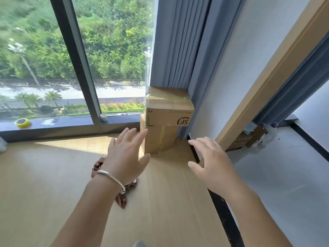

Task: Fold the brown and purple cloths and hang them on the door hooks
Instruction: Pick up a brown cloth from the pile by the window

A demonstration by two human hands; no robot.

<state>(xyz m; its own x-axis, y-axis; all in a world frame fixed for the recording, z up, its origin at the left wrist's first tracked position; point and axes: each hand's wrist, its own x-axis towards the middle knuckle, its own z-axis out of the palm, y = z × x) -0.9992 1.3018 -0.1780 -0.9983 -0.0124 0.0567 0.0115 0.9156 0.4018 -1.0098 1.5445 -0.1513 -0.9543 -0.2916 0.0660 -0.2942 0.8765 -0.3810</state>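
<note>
Fingers [132,138] of both hands spread, empty, above crumpled brown cloth [97,168] near two stacked, taped-shut cardboard boxes [167,114].

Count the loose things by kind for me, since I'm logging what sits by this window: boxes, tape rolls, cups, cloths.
Cardboard boxes: 2, upper box stacked on lower box
Tape rolls: 1, yellow tape roll on the sill
Cups: 1, small white cup
Cloths: 1, brown cloth on the floor
Total: 5

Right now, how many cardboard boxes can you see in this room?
3. Two are stacked in the window corner, the upper box on the lower box. A third box sits past the door frame, partly hidden; more may be hidden.
</note>
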